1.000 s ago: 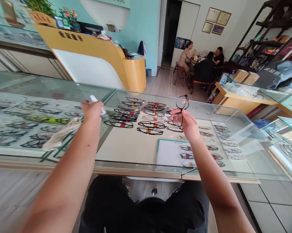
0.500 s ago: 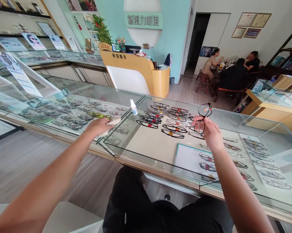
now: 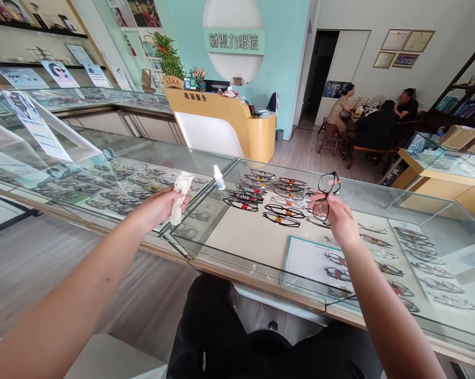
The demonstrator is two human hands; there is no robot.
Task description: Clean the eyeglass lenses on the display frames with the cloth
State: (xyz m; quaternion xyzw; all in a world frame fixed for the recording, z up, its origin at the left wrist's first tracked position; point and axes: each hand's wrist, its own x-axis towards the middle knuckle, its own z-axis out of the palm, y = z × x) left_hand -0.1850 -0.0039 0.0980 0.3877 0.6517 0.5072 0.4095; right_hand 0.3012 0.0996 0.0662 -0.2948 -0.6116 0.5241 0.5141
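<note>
presently, we see both hands occupied above the long glass-topped display case with a pale wooden edge (image 3: 257, 287). at the left of centre, the left hand (image 3: 167, 206) is closed around a folded, off-white, soft-looking cloth (image 3: 181, 193), whose ends stick out above and below the grip. at the right of centre, the right hand (image 3: 341, 217) pinches a black-rimmed pair of eyeglasses with clear lenses (image 3: 329, 183), turned on end so that one lens stands above the other; the fingers appear to close near the bridge, though we cannot tell exactly where each tip rests.

between the hands, nearer the left, we note a small white plastic spray bottle (image 3: 219, 180) standing upright, touched by neither hand. rows of dark-rimmed spectacles with red and orange tags (image 3: 284, 211) lie beside and below the raised pair.

in our judgement, the hold is best made on bridge or rim, light enough not to twist the slim frame, with fingertips off the lenses. we would also hold the cloth loosely, a clean fold outward, and bring the hands together clear of the bottle, which could tip if brushed.
</note>
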